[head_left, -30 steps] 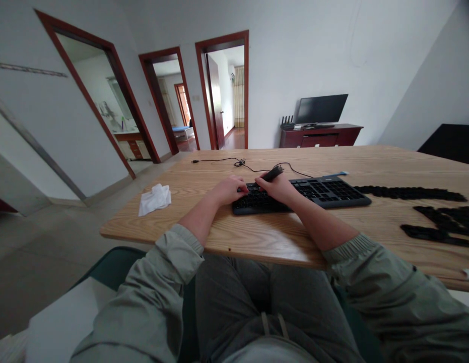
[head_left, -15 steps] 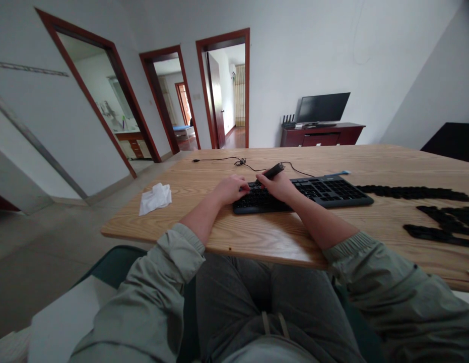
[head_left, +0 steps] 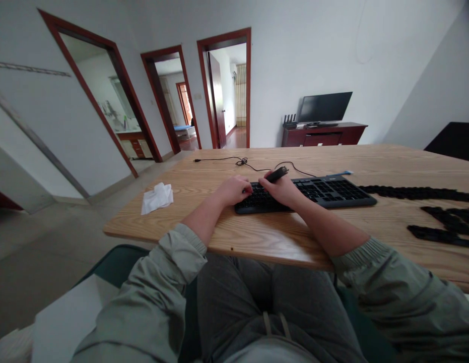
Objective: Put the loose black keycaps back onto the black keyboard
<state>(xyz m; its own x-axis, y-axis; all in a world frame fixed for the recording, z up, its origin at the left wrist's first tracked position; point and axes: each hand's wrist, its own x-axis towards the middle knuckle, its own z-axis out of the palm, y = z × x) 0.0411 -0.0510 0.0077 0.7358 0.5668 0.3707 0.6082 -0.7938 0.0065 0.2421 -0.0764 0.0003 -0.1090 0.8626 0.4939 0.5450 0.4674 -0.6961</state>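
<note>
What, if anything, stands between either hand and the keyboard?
Nothing visible does. The left hand is at the left end of the keyboard; the right hand, gripping a dark tool, is over its keys. The cable lies beyond it and the white tissue off to the left, both clear.

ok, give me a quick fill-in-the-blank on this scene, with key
1. The dark tool is in the hand on the person's own ____ side.
2. The other hand is at the ____ end of the keyboard.
3. The crumpled tissue or cloth is ____ in colour.
4. Of the keyboard's near and far sides, the thin cable lies along the ____ one.

Missing words: right; left; white; far.
</note>
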